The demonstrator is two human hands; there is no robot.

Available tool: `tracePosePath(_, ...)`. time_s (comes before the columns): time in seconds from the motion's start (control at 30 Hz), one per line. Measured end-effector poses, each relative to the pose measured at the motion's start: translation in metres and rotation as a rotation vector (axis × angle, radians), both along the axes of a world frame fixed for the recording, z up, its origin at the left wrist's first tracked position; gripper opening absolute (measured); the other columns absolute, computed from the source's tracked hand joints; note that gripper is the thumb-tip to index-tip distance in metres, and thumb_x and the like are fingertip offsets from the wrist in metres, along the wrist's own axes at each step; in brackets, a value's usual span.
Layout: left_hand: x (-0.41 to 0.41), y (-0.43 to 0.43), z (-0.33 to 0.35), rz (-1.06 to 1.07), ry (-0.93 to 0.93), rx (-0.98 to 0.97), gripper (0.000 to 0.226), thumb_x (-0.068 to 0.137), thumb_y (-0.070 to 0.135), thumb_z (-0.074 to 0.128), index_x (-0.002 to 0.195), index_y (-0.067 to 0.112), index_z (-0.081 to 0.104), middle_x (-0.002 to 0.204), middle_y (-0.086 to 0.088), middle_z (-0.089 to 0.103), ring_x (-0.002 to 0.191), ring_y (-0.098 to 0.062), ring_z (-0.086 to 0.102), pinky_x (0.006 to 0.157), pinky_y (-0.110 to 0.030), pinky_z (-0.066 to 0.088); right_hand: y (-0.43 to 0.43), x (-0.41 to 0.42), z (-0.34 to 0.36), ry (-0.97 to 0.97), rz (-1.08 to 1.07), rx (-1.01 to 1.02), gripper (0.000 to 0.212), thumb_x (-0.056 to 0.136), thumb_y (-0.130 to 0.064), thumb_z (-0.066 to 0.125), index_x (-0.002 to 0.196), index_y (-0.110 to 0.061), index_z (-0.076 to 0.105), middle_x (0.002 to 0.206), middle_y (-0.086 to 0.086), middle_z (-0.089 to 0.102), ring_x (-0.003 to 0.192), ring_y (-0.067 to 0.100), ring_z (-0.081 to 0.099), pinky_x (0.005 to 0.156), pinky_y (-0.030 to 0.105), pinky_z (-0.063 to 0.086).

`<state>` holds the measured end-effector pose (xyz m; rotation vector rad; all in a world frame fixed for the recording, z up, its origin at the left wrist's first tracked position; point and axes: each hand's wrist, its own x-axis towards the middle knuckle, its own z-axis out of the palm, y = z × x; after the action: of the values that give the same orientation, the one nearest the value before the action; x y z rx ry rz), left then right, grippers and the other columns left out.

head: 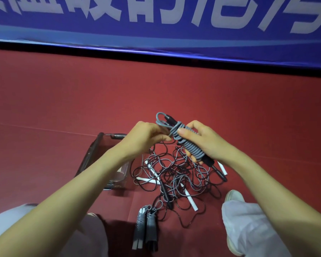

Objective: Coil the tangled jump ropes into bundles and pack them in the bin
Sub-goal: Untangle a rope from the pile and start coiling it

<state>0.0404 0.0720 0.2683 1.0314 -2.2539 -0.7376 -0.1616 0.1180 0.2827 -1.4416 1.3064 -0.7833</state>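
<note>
- Head view: the right hand (202, 143) held a half-wound rope bundle (188, 145) in the air above the floor (63, 101), its fingers (183, 131) curled round the grey coils, thumb on top.
- The bundle sat tilted, with grey loops sticking out at its upper end and black handles poking out at the lower end.
- The left hand (146, 138) met the upper part of the bundle, its fingers (163, 139) pinched on the grey cord there.
- Below both hands, a tangle of ropes (176, 175), black and grey cords with white and black handles, lay spread on the red floor.
- A clear bin (90, 153) with a dark rim stood on the floor just left of the tangle, partly hidden by the left forearm.
- Two finished bundles (145, 230), wound in grey, lay side by side on the floor close to the person, between the knees.
- A light shoe (233, 196) rested on the floor right of the tangle.
- A blue banner (156, 25) with white characters ran along the far edge of the floor.
</note>
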Motion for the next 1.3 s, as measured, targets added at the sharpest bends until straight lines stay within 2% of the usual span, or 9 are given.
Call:
tracePosePath(0.27,0.002,0.007,0.004,-0.113,0.450,0.502,0.024,0.081,0.005,0.069,0.077,0.008,0.045,0.079,0.000,0.068,0.074,-0.015,0.066,0.073,-0.029,0.057,0.000,-0.007,0.008,-0.022,-0.042,-0.026,0.054,0.072,-0.055,0.063,0.099,-0.013,0.044,0.058,0.013,0.061,0.042,0.023,0.052,0.037,0.023,0.041)
tracePosePath(0.37,-0.004,0.008,0.004,0.001,0.591,0.481,0.026,0.088,-0.003,0.062,0.078,0.010,0.041,0.074,0.007,0.062,0.051,-0.011,0.051,0.048,-0.024,0.042,-0.003,-0.009,0.006,-0.046,-0.157,-0.038,0.052,0.075,-0.053,0.065,0.099,-0.013,0.042,0.060,0.014,0.062,0.041,0.023,0.051,0.039,0.024,0.041)
tracePosePath(0.47,-0.011,0.010,0.001,0.092,0.664,0.398,0.030,0.088,-0.004,0.061,0.075,0.013,0.040,0.074,0.009,0.057,0.050,-0.008,0.037,0.046,-0.021,0.030,-0.004,-0.007,0.005,-0.126,-0.193,0.017,0.044,0.084,-0.047,0.064,0.100,-0.012,0.041,0.061,0.014,0.062,0.041,0.022,0.051,0.037,0.023,0.040)
tracePosePath(0.57,-0.018,0.018,-0.002,0.078,0.782,0.625,0.023,0.087,0.007,0.062,0.076,0.013,0.043,0.058,0.005,0.046,0.045,-0.005,0.030,0.043,-0.015,0.026,-0.003,-0.004,0.006,-0.231,-0.137,0.077,0.043,0.086,-0.047,0.060,0.103,-0.011,0.044,0.060,0.013,0.060,0.039,0.022,0.051,0.034,0.021,0.040)
tracePosePath(0.7,-0.018,0.015,-0.002,-0.057,0.933,0.919,0.020,0.085,0.020,0.055,0.072,0.014,0.043,0.073,0.000,0.059,0.049,-0.004,0.032,0.048,-0.013,0.030,0.000,-0.003,0.008,-0.335,-0.060,0.101,0.053,0.083,-0.049,0.057,0.115,-0.008,0.049,0.060,0.012,0.058,0.038,0.020,0.050,0.032,0.021,0.040)
tracePosePath(0.83,-0.010,0.011,-0.004,-0.094,0.805,0.837,0.017,0.084,0.012,0.062,0.070,0.015,0.053,0.084,-0.011,0.049,0.054,-0.008,0.039,0.055,-0.018,0.033,0.001,-0.004,0.011,-0.302,-0.039,0.101,0.052,0.080,-0.051,0.058,0.109,-0.009,0.048,0.060,0.012,0.058,0.039,0.020,0.050,0.032,0.021,0.040)
tracePosePath(1.0,0.002,0.011,0.009,-0.098,0.486,0.749,0.018,0.076,0.016,0.064,0.077,0.011,0.046,0.078,-0.007,0.070,0.053,-0.009,0.037,0.050,-0.022,0.029,0.003,-0.003,0.006,-0.216,-0.003,0.107,0.051,0.074,-0.052,0.064,0.099,-0.012,0.045,0.059,0.013,0.058,0.039,0.021,0.050,0.034,0.021,0.039)
tracePosePath(1.2,0.003,0.009,-0.001,0.092,0.701,0.811,0.021,0.080,-0.004,0.065,0.074,0.011,0.051,0.068,-0.003,0.067,0.051,-0.009,0.051,0.046,-0.018,0.040,0.001,-0.003,0.005,-0.163,-0.031,0.086,0.046,0.075,-0.050,0.064,0.097,-0.014,0.045,0.059,0.014,0.059,0.038,0.021,0.050,0.034,0.021,0.039)
tracePosePath(1.3,-0.001,0.008,-0.008,0.136,0.708,0.667,0.015,0.080,-0.001,0.067,0.087,0.012,0.065,0.074,0.002,0.071,0.068,-0.010,0.062,0.069,-0.021,0.049,0.002,0.004,0.004,-0.175,-0.006,0.075,0.047,0.078,-0.048,0.061,0.101,-0.011,0.044,0.059,0.013,0.058,0.037,0.020,0.050,0.033,0.021,0.039)
